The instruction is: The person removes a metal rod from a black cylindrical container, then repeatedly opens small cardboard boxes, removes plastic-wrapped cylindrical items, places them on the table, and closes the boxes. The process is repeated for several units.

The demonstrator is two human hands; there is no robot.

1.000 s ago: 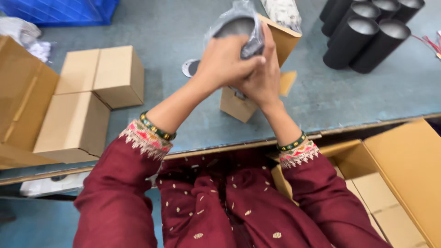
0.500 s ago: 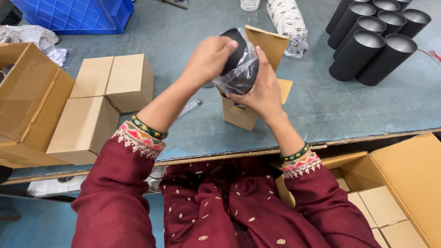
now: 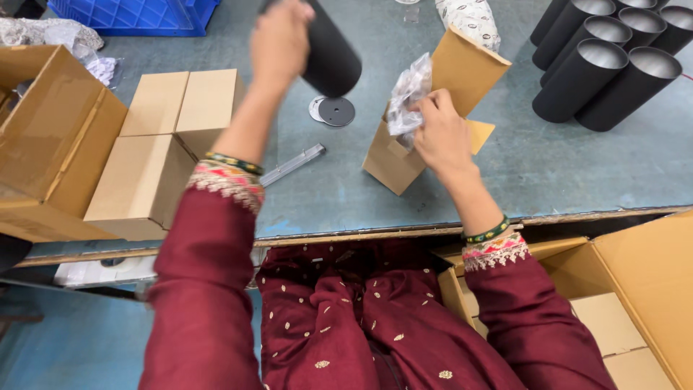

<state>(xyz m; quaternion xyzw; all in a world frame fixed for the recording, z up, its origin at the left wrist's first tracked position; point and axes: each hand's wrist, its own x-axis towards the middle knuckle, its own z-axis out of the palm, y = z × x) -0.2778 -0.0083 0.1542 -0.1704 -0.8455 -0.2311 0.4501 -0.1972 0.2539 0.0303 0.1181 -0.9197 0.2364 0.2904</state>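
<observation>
We count two hands at work, one open cardboard carton standing tilted on the grey-blue worktop, and one black cylinder lifted above it. Our left hand is closed around the cylinder, holding it up and to the left of the carton, clear of the worktop; the cylinder is matt black, smooth and round, with its lower end pointing down toward the carton. Our right hand rests at the carton's open mouth, its fingers pinched on a crumpled clear plastic bag that sits against the carton's raised flap. Left of the carton, on the worktop beneath the cylinder, lie one black round disc with a pale disc edge showing behind it, and one thin metal strip. Further left of the carton we count three closed cardboard boxes packed side by side, and beyond them a large open carton. Right of the carton stands a cluster of black tubes with silvery insides, at least six showing, some cut off by the frame edge. Behind the carton lies one white patterned bundle, and far to its left one blue plastic crate. Below the carton, past the worktop's edge, another open box holds more small cardboard boxes. Nothing lies between the cylinder and the carton's mouth except the bag and our right hand.
</observation>
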